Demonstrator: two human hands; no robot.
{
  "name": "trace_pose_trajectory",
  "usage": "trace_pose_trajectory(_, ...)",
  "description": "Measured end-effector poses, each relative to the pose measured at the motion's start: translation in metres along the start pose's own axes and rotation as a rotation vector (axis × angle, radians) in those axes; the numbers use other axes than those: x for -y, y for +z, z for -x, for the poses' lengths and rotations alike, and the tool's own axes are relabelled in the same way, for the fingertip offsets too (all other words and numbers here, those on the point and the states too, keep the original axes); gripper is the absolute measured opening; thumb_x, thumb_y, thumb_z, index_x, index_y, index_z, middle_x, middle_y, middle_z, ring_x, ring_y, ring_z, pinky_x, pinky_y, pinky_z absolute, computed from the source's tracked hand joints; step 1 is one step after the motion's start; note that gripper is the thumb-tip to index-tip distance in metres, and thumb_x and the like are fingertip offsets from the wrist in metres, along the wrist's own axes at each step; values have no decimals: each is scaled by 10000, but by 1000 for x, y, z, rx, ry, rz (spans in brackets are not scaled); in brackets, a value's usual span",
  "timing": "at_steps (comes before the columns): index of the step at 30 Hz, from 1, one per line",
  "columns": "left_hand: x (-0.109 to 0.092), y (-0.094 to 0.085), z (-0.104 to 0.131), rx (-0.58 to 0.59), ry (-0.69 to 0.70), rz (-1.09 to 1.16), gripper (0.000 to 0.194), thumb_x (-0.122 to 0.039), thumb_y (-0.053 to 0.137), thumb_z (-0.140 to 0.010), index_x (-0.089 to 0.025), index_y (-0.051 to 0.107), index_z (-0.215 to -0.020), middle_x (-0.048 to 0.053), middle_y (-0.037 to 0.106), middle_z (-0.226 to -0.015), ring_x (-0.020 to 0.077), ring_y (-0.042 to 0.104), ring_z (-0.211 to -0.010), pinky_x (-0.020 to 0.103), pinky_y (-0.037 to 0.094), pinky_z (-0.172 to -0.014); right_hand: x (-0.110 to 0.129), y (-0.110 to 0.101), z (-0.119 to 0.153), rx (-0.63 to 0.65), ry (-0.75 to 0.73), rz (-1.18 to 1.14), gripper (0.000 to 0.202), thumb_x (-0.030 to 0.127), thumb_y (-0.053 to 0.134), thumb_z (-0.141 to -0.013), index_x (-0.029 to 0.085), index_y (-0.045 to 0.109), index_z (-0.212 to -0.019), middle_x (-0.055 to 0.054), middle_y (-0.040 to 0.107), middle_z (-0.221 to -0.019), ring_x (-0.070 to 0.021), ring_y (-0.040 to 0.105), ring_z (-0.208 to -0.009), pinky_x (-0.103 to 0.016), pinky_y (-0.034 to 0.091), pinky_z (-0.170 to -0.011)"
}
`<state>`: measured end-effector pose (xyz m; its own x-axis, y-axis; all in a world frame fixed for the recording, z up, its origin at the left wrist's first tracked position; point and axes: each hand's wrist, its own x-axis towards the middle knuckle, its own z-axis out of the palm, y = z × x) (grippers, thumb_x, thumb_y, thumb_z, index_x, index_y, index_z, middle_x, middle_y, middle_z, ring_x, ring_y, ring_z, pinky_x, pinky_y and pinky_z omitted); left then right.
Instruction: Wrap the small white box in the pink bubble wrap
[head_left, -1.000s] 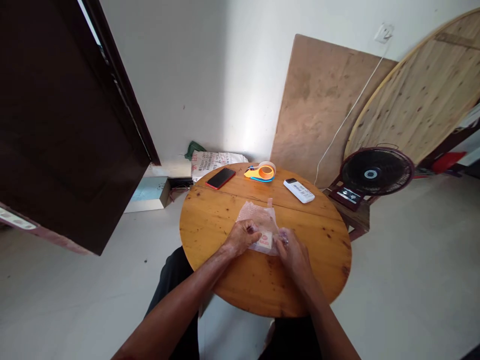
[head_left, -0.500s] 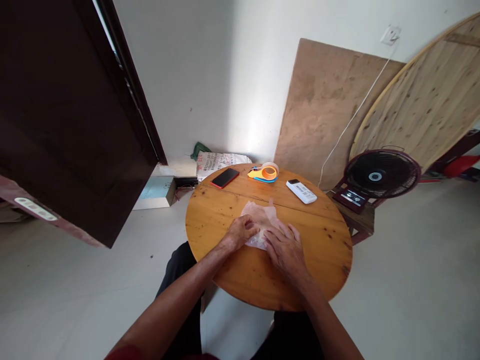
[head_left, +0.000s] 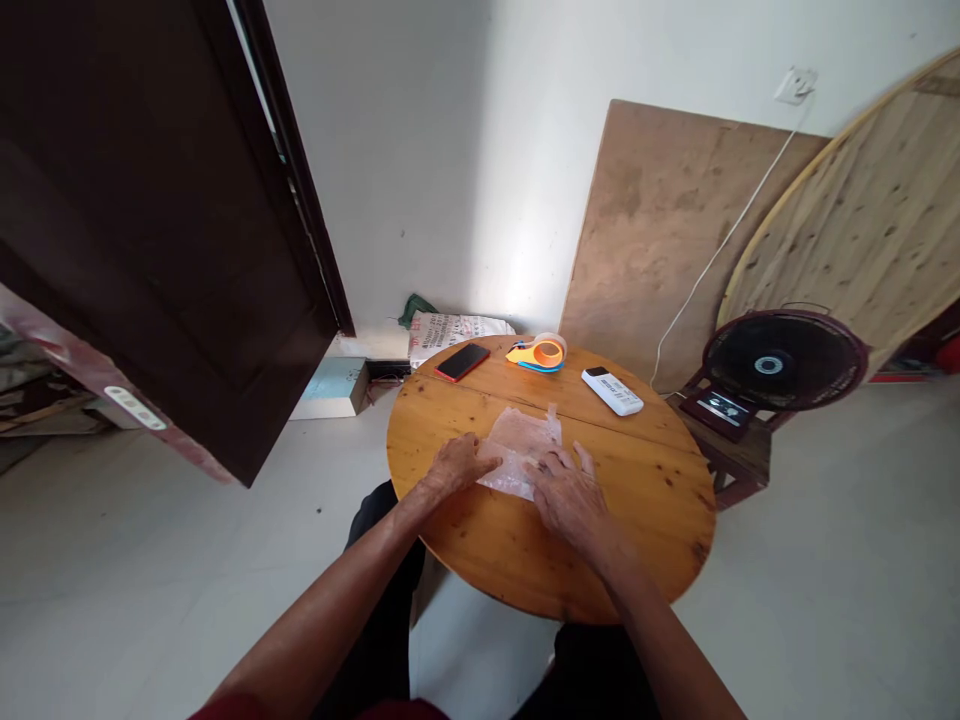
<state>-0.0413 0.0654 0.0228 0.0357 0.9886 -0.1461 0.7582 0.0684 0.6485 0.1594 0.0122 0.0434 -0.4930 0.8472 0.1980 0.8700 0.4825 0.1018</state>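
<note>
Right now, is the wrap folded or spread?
Partly folded: the wrap looks doubled over at its near side, where the right hand rests, while its far side lies spread.

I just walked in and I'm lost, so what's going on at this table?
Someone is handling a piece of bubble wrap on a round wooden table. The left hand is at its left edge; the right hand lies over its right side. A phone, a tape dispenser and a white gadget lie farther back, untouched.
</note>
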Motion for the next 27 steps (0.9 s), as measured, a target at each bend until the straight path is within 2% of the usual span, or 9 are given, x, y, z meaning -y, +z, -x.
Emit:
trace_pose_trajectory(4, -3, 3, 1, 172, -104, 247, 136, -275, 628, -731, -144, 594, -721, -44, 476, -435, 117, 478, -418, 214, 334, -459, 3, -11, -5, 52, -8, 14, 289, 206, 439, -874, 251, 634, -1083, -95, 616, -1061, -259, 464, -1087, -523, 147, -1058)
trace_pose_trajectory(7, -7, 10, -1, 185, -108, 357, 138, -211, 548, -774, -150, 544, -651, -75, 401, -400, 75, 392, -366, 186, 302, -411, 3, -15, -7, 59, -30, 2, 278, 204, 433, -869, 246, 641, -1050, -94, 616, -1049, -251, 479, -1041, -525, 174, -1044)
trace_pose_trajectory(12, -25, 23, -3, 130, -88, 541, 138, -189, 574, -742, -149, 497, -634, -79, 442, -493, 48, 419, -436, 147, 312, -414, -1, -13, -6, 29, -35, -35, 270, 211, 447, -861, 239, 645, -1043, -97, 620, -1054, -258, 459, -1091, -514, 185, -1043)
trace_pose_trajectory(17, -42, 28, -1, 212, -153, 689, 34, -173, 557, -710, -148, 534, -714, -37, 549, -555, 102, 522, -452, 215, 436, -425, -5, -8, -5, 1, -41, -78, 227, 203, 465, -849, 249, 659, -957, -69, 639, -986, -235, 494, -1025, -501, 211, -1038)
trace_pose_trajectory(23, -45, 28, 2, 238, -178, 780, 45, -173, 544, -709, -148, 531, -745, -21, 572, -581, 121, 566, -502, 267, 519, -509, -7, -7, -9, -9, -31, -112, 209, 203, 509, -822, 229, 623, -996, -80, 655, -1001, -238, 517, -1043, -503, 202, -1055)
trace_pose_trajectory(27, -48, 26, 5, 253, -128, 758, 62, -204, 552, -711, -147, 532, -722, -23, 553, -551, 117, 541, -481, 264, 500, -510, -11, -4, -9, -45, -4, -187, 350, 185, 565, -768, 182, 536, -1117, -95, 664, -1066, -241, 510, -1121, -480, 192, -1076)
